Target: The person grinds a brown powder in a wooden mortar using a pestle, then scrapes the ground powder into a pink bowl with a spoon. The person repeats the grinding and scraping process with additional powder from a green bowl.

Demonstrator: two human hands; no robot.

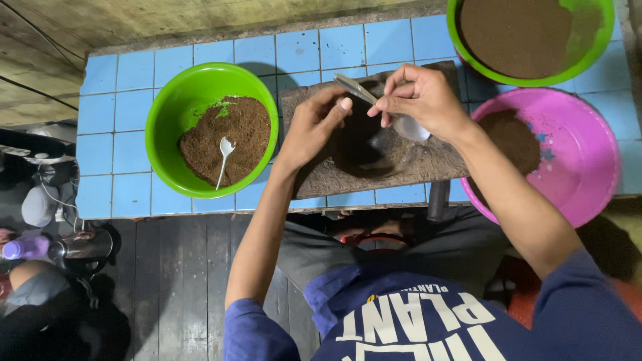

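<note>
Your right hand (421,100) pinches metal tweezers (356,88), long axis running diagonally, free end pointing far-left; your left hand (314,127) is curled, steadying a clear bag of dark soil (364,144) on a worn wooden board (435,164) mid-counter. Near the right hand's fingers lies a white scoop (411,128). The surface is a blue-tiled counter (134,100): green bowl (167,120) of brown soil with a white spoon (225,160) at left, second green bowl (588,57) far right, pink basin (582,160) right; dark plank floor (174,281) below.
</note>
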